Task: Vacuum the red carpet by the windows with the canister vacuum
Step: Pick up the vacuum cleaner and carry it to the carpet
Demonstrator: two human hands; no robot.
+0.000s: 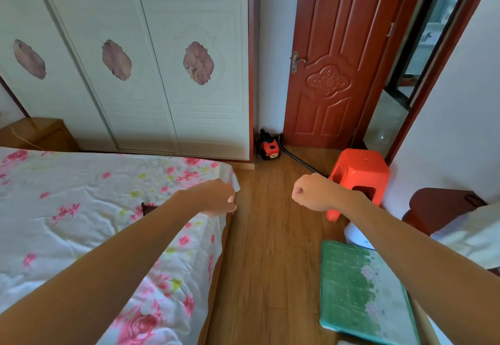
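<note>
The canister vacuum (269,147) is small and red and black. It sits on the wood floor (270,250) in the far corner, between the white wardrobe (151,79) and the red door (332,60). It is well apart from both hands, far ahead of them and about in the middle between them. Its black hose (299,158) lies flat on the floor. The hose runs from the vacuum toward the near right and goes out of sight behind the right hand (311,192), next to the red stool (362,173). The right hand is closed in a fist with nothing in it. The left hand (219,198) is over the corner of the flowery bed (108,209). Its fingers are curled in too, and it seems to hold nothing. The hose points at the right hand, so I think that hand is the nearer one to pick it up. The body of the vacuum needs some steps forward first. A green mat (359,290) lies on the floor at the near right. The red carpet and the windows are not in view, so the cleaning has likely not begun.
</note>
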